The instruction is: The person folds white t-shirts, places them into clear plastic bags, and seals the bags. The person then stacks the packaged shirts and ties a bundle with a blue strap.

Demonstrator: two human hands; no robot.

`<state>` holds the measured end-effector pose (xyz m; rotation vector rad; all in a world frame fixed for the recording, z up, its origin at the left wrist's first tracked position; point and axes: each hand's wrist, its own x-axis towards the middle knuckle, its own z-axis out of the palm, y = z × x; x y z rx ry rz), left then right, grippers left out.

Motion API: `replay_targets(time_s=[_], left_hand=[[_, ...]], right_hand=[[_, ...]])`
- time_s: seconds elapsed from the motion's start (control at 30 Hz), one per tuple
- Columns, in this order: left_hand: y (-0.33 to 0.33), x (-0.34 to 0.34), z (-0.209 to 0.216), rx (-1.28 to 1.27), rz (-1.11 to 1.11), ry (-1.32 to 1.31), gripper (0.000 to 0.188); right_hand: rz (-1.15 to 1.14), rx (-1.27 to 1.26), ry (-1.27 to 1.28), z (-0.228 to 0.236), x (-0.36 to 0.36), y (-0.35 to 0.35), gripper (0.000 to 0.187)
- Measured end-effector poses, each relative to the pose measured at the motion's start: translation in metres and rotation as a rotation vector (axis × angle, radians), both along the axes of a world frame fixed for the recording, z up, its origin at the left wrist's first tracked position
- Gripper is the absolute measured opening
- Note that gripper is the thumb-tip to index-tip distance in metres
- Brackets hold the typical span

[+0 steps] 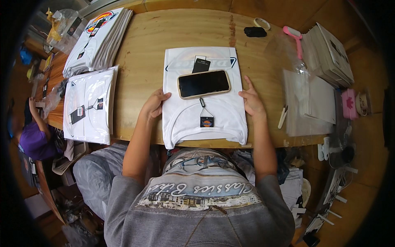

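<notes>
A folded white T-shirt (181, 117) lies on the wooden table in front of me, neckline toward my body. On top of it rests a smartphone (204, 84) with a dark screen and pale case. The phone partly covers a black hang tag (201, 66); a smaller square tag (207, 122) hangs on a cord below it. My left hand (155, 103) is at the shirt's left edge, thumb over the fabric and the other fingers curled, partly hidden. At the right edge my right hand (252, 101) touches the shirt with its thumb, index finger stretched out.
Folded white shirts (98, 45) are stacked at the far left, with bagged shirts (88, 109) nearer. On the right are clear plastic bags (302, 103), a pink lint roller (297, 39), a cutter (282, 117) and a pink box (349, 103). Another person (36, 140) is at the far left.
</notes>
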<state>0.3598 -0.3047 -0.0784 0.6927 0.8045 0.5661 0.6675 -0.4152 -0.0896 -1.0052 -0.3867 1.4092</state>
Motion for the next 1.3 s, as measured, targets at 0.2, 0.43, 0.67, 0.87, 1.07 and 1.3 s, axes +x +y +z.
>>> replay_targets(time_s=[0.2, 0.43, 0.67, 0.87, 1.07, 1.3], left_hand=[[-0.018, -0.019, 0.013, 0.608, -0.043, 0.787, 0.045], [-0.04, -0.025, 0.019, 0.35, -0.051, 0.626, 0.056], [-0.042, -0.023, 0.042, 0.678, 0.028, 0.931, 0.058], [-0.049, -0.029, 0.045, 0.972, 0.053, 1.041, 0.051], [-0.07, 0.02, 0.061, 1.018, -0.026, 0.914, 0.039], [-0.066, 0.024, 0.066, 0.99, 0.066, 0.87, 0.036]], right_hand=[[0.082, -0.244, -0.839, 0.035, -0.008, -0.03, 0.078], [0.171, -0.18, -0.751, 0.019, -0.011, -0.052, 0.065], [-0.318, -0.323, -1.59, 0.005, 0.132, 0.039, 0.013], [-0.495, -0.412, -2.227, 0.017, 0.175, 0.099, 0.026], [-0.239, -0.263, -1.548, 0.029, 0.159, 0.142, 0.03], [-0.66, -1.005, -1.862, 0.066, 0.162, 0.031, 0.052]])
